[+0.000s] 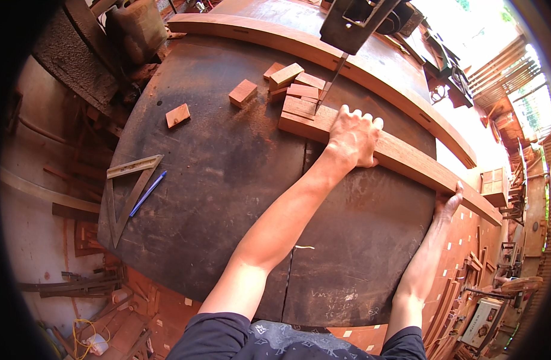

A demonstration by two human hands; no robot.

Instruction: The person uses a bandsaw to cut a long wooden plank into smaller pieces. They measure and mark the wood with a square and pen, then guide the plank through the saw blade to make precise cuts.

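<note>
My left hand (354, 137) is closed over a long squared wooden beam (410, 161), just right of the thin saw blade (331, 84). Farther along, near the table's right edge, my right hand (449, 203) grips the same beam with its thumb on top; its other fingers are mostly hidden. The blade meets the beam close to its left end, where cut lines show in the wood. Small cut blocks (285, 76) lie clustered behind that end. Two more, a block (243, 93) and a loose offcut (178, 116), lie farther left.
The dark saw table (227, 180) carries a triangular set square (131, 168) and a blue pen (148, 193) at left. A long curved-looking timber (257, 37) crosses behind the blade. The saw's upper guide (353, 24) hangs overhead. Wood scraps (122, 327) cover the floor.
</note>
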